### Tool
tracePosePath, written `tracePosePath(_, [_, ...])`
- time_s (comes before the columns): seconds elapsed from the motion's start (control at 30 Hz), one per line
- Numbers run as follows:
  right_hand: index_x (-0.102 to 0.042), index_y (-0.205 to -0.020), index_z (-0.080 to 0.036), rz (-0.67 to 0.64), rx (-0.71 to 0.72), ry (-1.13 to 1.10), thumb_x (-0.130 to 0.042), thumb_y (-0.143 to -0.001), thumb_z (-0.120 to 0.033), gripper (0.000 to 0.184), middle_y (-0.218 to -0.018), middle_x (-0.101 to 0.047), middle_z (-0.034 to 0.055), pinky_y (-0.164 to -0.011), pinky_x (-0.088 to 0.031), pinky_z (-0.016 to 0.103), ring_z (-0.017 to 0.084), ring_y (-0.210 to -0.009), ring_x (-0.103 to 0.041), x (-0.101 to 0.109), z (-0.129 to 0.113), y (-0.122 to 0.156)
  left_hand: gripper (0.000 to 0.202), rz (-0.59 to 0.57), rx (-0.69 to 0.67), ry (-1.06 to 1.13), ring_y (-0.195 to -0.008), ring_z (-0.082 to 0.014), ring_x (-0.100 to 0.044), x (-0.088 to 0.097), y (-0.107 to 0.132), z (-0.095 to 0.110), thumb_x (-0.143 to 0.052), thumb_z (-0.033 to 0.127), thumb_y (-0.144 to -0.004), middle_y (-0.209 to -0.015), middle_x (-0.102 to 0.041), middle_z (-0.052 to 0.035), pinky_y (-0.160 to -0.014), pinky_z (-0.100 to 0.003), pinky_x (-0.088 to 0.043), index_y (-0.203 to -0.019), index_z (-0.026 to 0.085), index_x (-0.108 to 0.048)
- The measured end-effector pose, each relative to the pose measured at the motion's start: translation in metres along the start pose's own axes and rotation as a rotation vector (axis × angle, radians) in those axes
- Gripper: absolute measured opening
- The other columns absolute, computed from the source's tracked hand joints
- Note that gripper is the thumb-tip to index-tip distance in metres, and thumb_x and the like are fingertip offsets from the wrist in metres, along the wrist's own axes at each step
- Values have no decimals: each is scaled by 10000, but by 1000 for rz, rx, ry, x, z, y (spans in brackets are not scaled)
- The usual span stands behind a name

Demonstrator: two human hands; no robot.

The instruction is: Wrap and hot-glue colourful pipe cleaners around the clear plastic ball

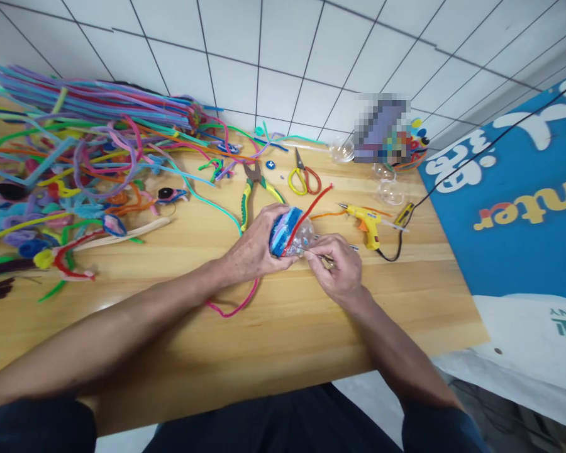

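Note:
My left hand [253,244] is closed around a clear plastic ball [304,238] over the middle of the table. Blue, light blue and purple pipe cleaners [284,231] cover the ball's left part in bands. Along their edge runs a red pipe cleaner [312,206], its free end sticking up and to the right. Pinched in my right hand [340,263] is a thin metal tool [327,258] like tweezers, its tip at the clear side of the ball. My fingers hide much of the tool. A pink pipe cleaner [236,312] lies below my left wrist.
Pliers [246,200], scissors [304,178] and a blue button [270,165] lie beyond my hands. A yellow glue gun [368,221] with a black cord rests right. Loose pipe cleaners [108,151] crowd the left side. Clear half-shells [390,190] stand at the back right.

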State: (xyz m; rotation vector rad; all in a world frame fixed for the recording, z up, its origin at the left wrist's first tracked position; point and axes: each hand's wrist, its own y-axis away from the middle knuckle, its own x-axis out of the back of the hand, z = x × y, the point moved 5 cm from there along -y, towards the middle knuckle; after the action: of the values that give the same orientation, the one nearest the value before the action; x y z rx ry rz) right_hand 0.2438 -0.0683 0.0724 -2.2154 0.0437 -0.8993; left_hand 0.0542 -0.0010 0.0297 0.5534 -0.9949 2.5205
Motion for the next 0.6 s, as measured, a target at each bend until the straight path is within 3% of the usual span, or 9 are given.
tracePosePath(0.23, [-702,-953,-285,86,-43,32,-732,-1008,-206,100,-817,-789,10,-701,-625,350,206,-754,-775,5,5,1,964,-34,-34,-30,-1514,-397,-578,-3,1,5,-919,354,-816,-1553,-584,-184,-1260,-621,-521,-1599,273,-363])
tracePosePath(0.47, [-687,-911,-294,16,51,34,-747,-989,-204,134,-783,-777,6,-703,-625,388,216,-749,-765,4,0,-1,955,-9,-68,-20,-1508,-395,-582,-1,1,5,-913,382,-838,-1538,-588,-192,-1250,-612,-535,-1607,258,-359])
tracePosePath(0.6, [-695,-940,-300,58,42,39,-756,-971,-171,146,-799,-783,7,-726,-638,390,223,-761,-774,2,3,1,980,-24,-56,-26,-1537,-406,-559,-2,2,4,-927,397,-829,-1555,-579,-194,-1259,-628,-527,-1612,269,-352])
